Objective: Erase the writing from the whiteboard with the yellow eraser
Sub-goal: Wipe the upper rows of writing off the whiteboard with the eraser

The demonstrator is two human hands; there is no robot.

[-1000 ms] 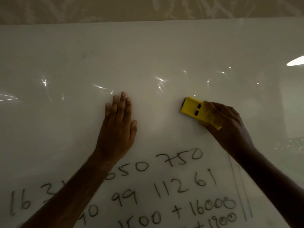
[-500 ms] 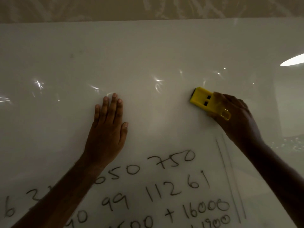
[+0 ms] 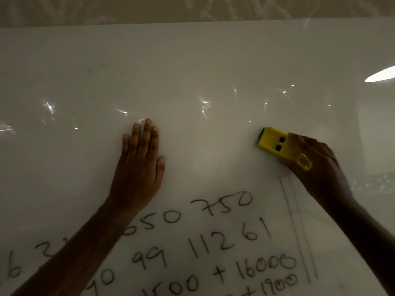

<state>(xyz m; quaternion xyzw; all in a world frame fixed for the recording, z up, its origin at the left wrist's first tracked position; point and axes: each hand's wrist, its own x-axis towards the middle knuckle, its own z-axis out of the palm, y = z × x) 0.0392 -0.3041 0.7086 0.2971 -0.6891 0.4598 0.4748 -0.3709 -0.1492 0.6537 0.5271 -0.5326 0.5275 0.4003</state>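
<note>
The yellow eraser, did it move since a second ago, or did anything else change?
Yes. The right hand slid the yellow eraser to the right across the whiteboard, farther from the left hand and toward the double line. Nothing was picked up or let go. The left hand stays flat on the board, and the written numbers below are all unerased.

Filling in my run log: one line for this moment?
right hand grips yellow eraser on whiteboard | left hand flat | numbers unerased below
</note>
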